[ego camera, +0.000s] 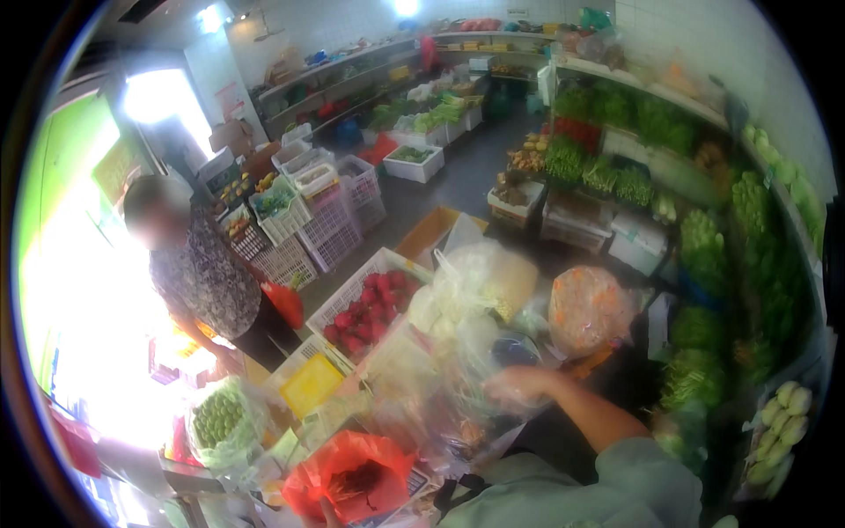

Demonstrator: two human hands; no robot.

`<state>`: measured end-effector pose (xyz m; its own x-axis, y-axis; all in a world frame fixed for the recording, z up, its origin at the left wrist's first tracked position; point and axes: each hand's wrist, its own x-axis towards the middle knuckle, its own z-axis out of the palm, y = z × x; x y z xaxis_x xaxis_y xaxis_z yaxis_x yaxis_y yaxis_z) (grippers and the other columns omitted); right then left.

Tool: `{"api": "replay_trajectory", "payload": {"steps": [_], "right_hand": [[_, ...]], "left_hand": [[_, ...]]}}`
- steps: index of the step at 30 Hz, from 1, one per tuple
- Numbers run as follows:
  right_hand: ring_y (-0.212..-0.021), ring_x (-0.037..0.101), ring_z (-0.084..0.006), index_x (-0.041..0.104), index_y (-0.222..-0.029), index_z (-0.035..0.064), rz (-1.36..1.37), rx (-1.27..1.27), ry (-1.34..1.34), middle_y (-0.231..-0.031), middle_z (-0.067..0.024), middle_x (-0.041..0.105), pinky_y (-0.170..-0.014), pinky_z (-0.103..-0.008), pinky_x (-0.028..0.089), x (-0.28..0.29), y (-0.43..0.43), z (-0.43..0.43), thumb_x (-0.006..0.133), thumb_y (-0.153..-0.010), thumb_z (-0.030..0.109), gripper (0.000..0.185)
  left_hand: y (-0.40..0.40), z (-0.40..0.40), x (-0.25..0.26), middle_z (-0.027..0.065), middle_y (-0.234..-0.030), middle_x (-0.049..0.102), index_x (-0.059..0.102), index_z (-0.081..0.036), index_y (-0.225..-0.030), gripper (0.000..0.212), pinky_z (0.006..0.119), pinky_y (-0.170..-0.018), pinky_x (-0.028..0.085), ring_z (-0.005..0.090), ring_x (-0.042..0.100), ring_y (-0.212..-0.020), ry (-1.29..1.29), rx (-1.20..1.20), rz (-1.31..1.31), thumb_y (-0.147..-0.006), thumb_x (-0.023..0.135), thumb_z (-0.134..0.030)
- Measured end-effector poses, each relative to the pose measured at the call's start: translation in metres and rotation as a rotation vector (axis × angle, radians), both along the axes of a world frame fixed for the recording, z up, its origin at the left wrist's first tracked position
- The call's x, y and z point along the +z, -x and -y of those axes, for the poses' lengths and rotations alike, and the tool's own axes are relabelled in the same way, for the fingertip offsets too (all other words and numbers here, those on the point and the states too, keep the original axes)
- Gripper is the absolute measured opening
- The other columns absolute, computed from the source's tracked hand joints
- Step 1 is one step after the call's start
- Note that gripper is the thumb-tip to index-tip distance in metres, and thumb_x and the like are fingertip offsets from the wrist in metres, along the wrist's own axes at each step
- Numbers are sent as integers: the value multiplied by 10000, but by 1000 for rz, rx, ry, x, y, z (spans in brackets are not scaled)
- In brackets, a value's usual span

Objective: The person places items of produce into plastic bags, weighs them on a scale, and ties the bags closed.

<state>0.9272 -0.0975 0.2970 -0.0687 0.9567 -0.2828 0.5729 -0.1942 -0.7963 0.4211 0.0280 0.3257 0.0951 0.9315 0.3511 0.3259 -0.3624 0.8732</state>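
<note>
At the bottom edge, part of my left hand (pixel 328 513) shows against the near side of an open red plastic bag (pixel 307 485); most of that hand is cut off. Inside the bag lies a dark brown, stringy-looking item (pixel 356 485). My right hand (pixel 518 388) reaches among clear plastic bags (pixel 478 350) on the counter. It is blurred, and its fingers are partly lost in the plastic, so its grip is unclear. Just beyond it is a dark blue round item (pixel 515 348). A large clear bag with orange-and-pale contents (pixel 589 310) stands farther right.
A white crate of dark red produce (pixel 373 307) and a yellow container (pixel 311 385) border the counter. Bagged green produce (pixel 218 416) sits left. Another person (pixel 208 270) stands beyond, near a red bag (pixel 284 305). Vegetable shelves (pixel 686 376) line the right side.
</note>
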Motion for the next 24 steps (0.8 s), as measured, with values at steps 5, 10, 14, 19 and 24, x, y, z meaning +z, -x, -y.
{"api": "replay_trajectory", "payload": {"steps": [5,10,14,19,24], "right_hand": [[-792,667,-350,642,-1104,-2,345,-205,-547,-960,-226,669,-731,-446,520,-45,14,-34,595,-965,190,242],[-736,620,-291,643,-1058,10,166,-38,-109,-891,-170,655,-685,-434,498,-42,22,-47,647,-920,162,205],[-745,616,-274,645,-1064,18,193,-71,-140,-896,-146,654,-686,-427,498,-72,20,-51,647,-917,144,193],[-758,612,-253,648,-1071,28,228,-68,-167,-902,-116,652,-687,-418,498,-90,23,-57,647,-914,121,183],[-770,608,-232,650,-1079,38,228,-78,-203,-908,-87,650,-688,-409,498,-126,20,-69,647,-910,98,179]], "left_hand": [[-2,-6,-12,80,-1187,647,359,32,-1553,642,246,-771,499,132,564,-882,-50,30,-159,-996,662,-72],[-22,13,17,56,-1176,627,355,21,-1560,648,245,-687,479,112,552,-846,20,32,-197,-1003,662,-102],[-13,20,7,34,-1052,666,534,23,-1426,487,237,-598,451,97,549,-769,292,104,-10,-1003,678,-171],[-23,33,20,37,-947,682,653,28,-1257,341,237,-558,434,90,573,-740,255,198,-46,-1006,676,-203],[-34,33,19,51,-905,688,660,34,-1250,336,310,-758,505,135,614,-805,198,219,-80,-1012,630,-201]]}}
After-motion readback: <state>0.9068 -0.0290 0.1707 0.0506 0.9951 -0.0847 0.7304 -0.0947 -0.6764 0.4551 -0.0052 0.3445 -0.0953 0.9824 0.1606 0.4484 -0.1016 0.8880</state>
